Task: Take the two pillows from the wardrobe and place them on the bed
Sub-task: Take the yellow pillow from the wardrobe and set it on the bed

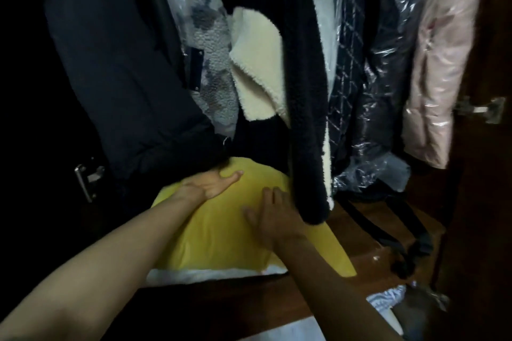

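Two bare forearms reach into a wardrobe. Both palms lie flat, fingers spread and gripping nothing, on a soft yellow pillow [221, 232] lying on the wardrobe floor under hanging dark coats [304, 91], left hand [213, 184] farther in, right hand [273, 216] nearer.

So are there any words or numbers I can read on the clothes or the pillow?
None can be read.
The yellow pillow under the left hand and right hand is plain.
The small dark tag on the grey patterned fleece is too blurred to read.
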Available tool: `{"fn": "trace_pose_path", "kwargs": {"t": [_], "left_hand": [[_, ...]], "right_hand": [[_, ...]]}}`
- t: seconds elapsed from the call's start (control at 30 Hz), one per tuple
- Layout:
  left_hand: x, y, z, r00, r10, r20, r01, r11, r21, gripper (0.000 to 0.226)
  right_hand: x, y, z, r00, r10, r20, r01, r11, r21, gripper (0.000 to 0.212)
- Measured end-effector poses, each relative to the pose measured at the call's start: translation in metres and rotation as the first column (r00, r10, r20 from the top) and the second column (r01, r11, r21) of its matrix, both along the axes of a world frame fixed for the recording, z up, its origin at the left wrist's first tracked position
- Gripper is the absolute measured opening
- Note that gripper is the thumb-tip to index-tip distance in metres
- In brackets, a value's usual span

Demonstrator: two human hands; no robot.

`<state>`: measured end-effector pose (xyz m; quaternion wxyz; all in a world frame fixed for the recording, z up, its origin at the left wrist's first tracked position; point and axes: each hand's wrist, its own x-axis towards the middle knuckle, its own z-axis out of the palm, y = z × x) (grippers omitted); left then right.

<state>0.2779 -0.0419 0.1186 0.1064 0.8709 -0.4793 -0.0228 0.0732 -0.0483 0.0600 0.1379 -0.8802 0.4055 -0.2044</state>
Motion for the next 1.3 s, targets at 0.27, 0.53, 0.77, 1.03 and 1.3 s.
{"fn": "trace_pose_path", "kwargs": {"t": [0.27,0.53,0.77,1.03,1.3], "left_hand": [[-0.013,-0.022,-0.061,0.928,0.083,0.362,-0.061,0.996,-0.071,0.113],[-0.043,0.006,-0.03,0.947,0.082,0.312,-0.031,0.986,-0.166,0.085],[-0.134,0.038,-0.025,0.873,0.245,0.421,-0.19,0.967,-0.17,0.055],[-0.21,0.061,-0.046,0.81,0.384,0.443,-0.377,0.92,-0.107,0.067],[-0.249,0.103,-0.057,0.845,0.386,0.37,-0.306,0.916,-0.258,0.048]], "right_hand": [[0.005,-0.052,-0.073,0.97,-0.24,-0.051,0.245,0.952,0.184,0.135],[-0.015,-0.068,-0.064,0.928,-0.106,0.358,-0.095,0.86,0.501,0.124],[-0.07,-0.077,-0.058,0.979,0.114,0.169,-0.091,0.987,-0.135,0.107],[-0.122,-0.08,-0.058,0.967,0.247,-0.062,-0.255,0.932,-0.258,0.086],[-0.142,-0.065,-0.056,0.943,0.323,-0.079,-0.328,0.871,-0.364,0.092]]}}
